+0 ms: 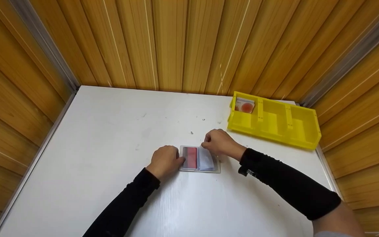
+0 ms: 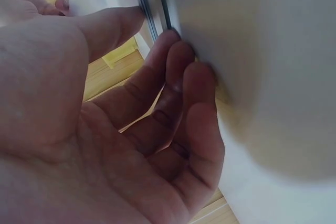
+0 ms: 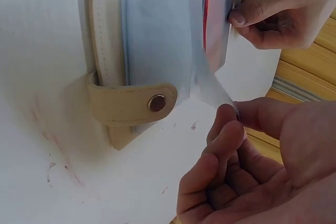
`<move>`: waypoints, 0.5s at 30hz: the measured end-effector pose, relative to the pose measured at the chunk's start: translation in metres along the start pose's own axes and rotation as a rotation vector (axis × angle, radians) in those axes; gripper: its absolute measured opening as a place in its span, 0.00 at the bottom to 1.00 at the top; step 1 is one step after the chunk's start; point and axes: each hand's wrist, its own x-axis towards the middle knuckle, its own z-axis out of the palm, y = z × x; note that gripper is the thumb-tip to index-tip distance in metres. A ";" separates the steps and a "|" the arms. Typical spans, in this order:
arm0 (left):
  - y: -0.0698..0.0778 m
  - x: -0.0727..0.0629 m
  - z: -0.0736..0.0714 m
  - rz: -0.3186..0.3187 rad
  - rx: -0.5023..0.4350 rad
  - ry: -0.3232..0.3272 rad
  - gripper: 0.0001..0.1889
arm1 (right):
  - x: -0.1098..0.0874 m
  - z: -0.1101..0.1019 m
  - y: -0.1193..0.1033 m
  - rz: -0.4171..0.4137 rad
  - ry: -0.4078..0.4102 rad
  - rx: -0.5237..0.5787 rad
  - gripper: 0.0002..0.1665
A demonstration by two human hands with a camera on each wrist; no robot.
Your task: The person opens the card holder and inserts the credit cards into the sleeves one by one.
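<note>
A cream card holder (image 3: 107,40) lies spread out on the white table, with clear plastic sleeves (image 3: 157,40) inside. Behind the plastic on its left side shows a red card (image 1: 192,158). A strap with a round metal snap (image 3: 157,103) sticks out along the cover's edge in the right wrist view. My left hand (image 1: 166,159) holds the holder's left edge, thumb on top and fingertips against the rim. Between thumb and index finger, my right hand (image 1: 220,141) pinches the corner of one clear sleeve page (image 3: 214,88), lifted off the others.
A yellow bin (image 1: 258,131) with three compartments stands at the back right of the table. Its left compartment contains a small box with a red circle (image 1: 244,106). Wood-patterned panels (image 1: 169,42) enclose the table at the back and sides.
</note>
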 end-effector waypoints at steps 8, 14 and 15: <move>0.000 -0.001 0.000 -0.001 -0.020 -0.004 0.19 | 0.004 0.000 -0.003 -0.039 -0.007 0.042 0.13; 0.000 -0.001 0.001 0.007 0.014 0.003 0.19 | 0.005 -0.001 -0.007 -0.081 -0.019 0.059 0.12; 0.000 0.000 0.001 0.009 0.017 0.005 0.19 | 0.005 -0.001 -0.007 -0.083 -0.020 0.059 0.12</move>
